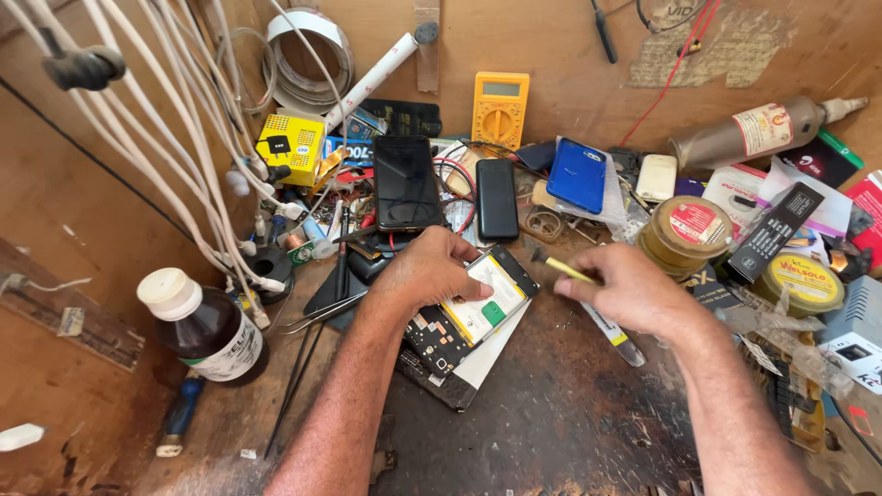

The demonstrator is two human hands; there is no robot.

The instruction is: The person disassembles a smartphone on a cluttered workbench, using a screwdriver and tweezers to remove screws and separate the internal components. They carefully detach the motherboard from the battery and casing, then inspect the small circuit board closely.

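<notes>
Head view looks down on a cluttered wooden workbench [551, 413]. Left hand [430, 271] lies palm-down on an opened phone [473, 312] at the bench's middle, fingers curled and pressing its upper edge; the phone's back is off, showing a pale battery and dark circuit board, and it rests tilted on another flat slab. Right hand [634, 294] hovers just right of the phone, thumb and fingers pinched shut around a thin yellow tool [568, 269] whose tip points toward the phone. Behind the hands lie a black phone [405, 182], a dark slim phone [497, 198], a blue phone [577, 174] and a yellow multimeter [500, 108]. A brown bottle [204, 329] with a white cap stands at left, tweezers [323, 312] beside it.
</notes>
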